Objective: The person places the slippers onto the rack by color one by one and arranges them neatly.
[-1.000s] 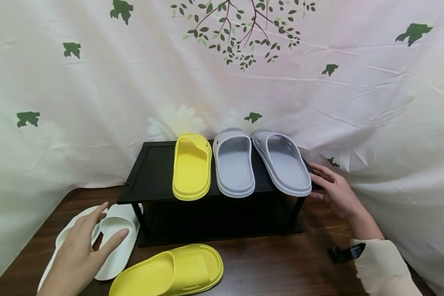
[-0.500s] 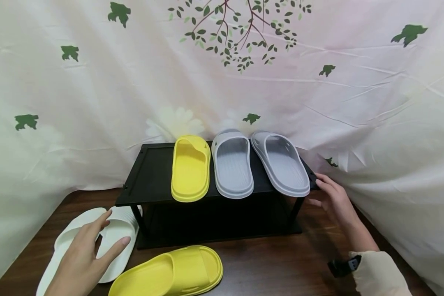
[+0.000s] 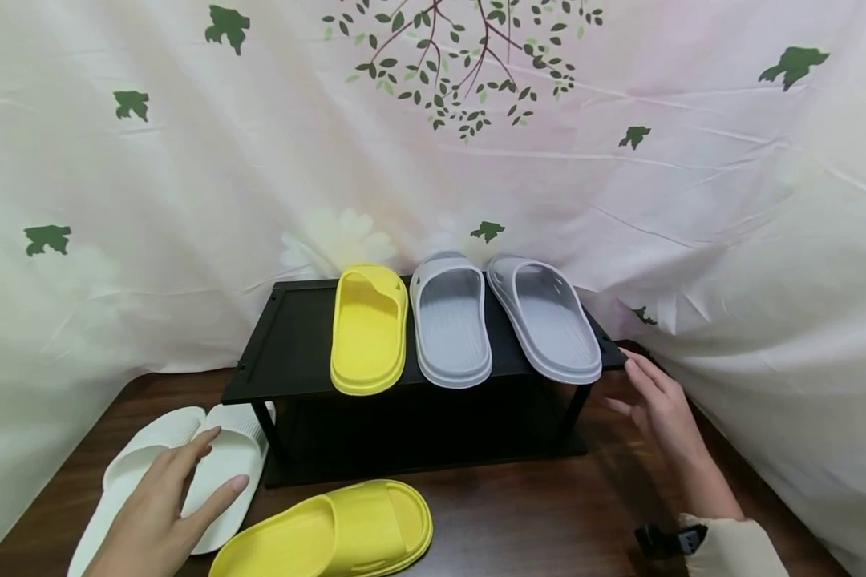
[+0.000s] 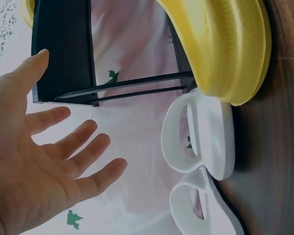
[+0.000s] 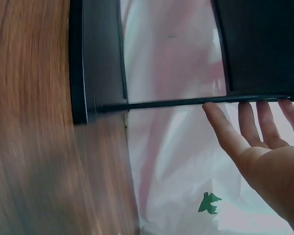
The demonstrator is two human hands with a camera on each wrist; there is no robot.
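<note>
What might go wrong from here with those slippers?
The right hand is at the right end of the black rack, so a bump might jolt it. The angled gray slipper has its heel at the front edge, so it could slip off. The lower yellow slipper lies in front, perhaps blocking the rack if it slid forward.

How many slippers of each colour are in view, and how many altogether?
Yellow slippers: 2, one on the rack, one in front of it
Grey slippers: 2, both on the rack
White slippers: 2, both left of the rack
Total: 6
</note>
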